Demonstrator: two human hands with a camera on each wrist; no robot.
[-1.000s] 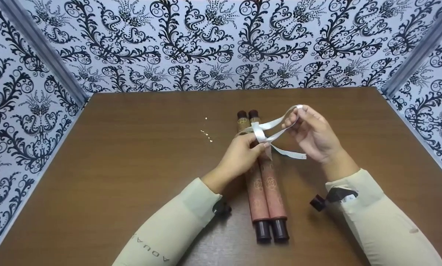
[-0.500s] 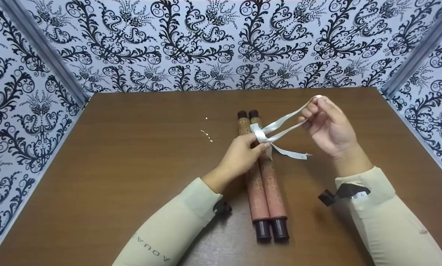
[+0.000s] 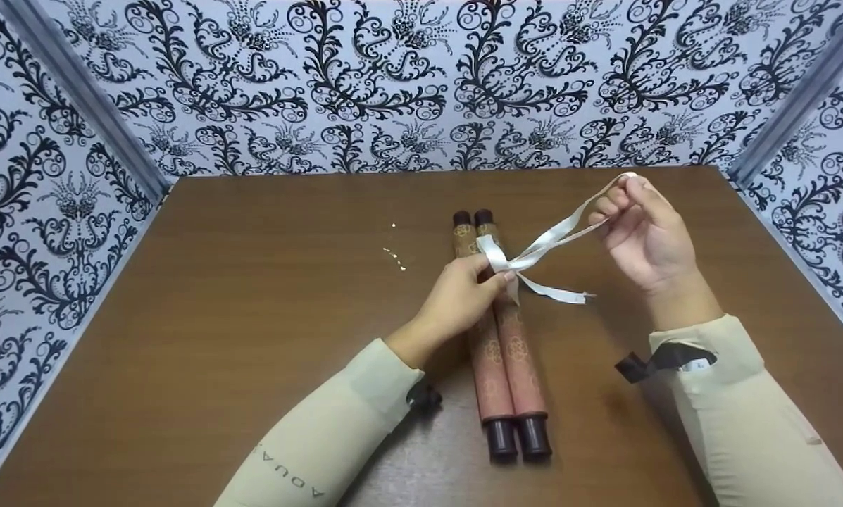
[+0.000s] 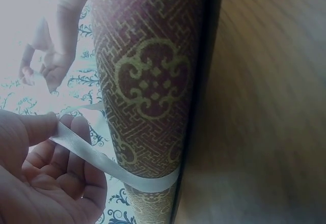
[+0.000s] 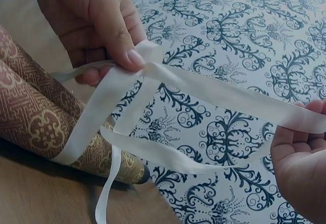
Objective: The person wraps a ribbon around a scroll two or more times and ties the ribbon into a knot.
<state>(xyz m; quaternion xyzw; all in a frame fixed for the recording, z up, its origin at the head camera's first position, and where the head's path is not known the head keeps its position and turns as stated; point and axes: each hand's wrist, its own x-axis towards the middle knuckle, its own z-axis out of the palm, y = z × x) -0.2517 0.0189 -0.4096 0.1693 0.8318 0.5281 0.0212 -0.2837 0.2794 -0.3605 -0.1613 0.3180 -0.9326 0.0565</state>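
A scroll (image 3: 500, 366) rolled onto two side-by-side rods lies lengthwise on the table, its red and gold patterned cloth ending in dark brown knobs. White ribbon (image 3: 493, 252) circles its upper part. My left hand (image 3: 453, 296) rests over the scroll and pinches the ribbon between thumb and fingers where the strands meet. Out to the right, my raised right hand (image 3: 650, 236) holds a ribbon loop that stretches from the left fingertips. A loose ribbon tail (image 3: 555, 293) points right below it. In the right wrist view, the ribbon band (image 5: 86, 127) wraps the scroll.
Small pale flecks (image 3: 394, 258) lie on the brown wooden table (image 3: 252, 317) left of the scroll. White panels with black scrollwork (image 3: 379, 77) stand behind and at both sides. Black wrist devices (image 3: 664, 359) sit at the sleeve cuffs.
My right hand has moved up and to the right, drawing the ribbon loop longer and narrower. The left hand and scroll have stayed in place.
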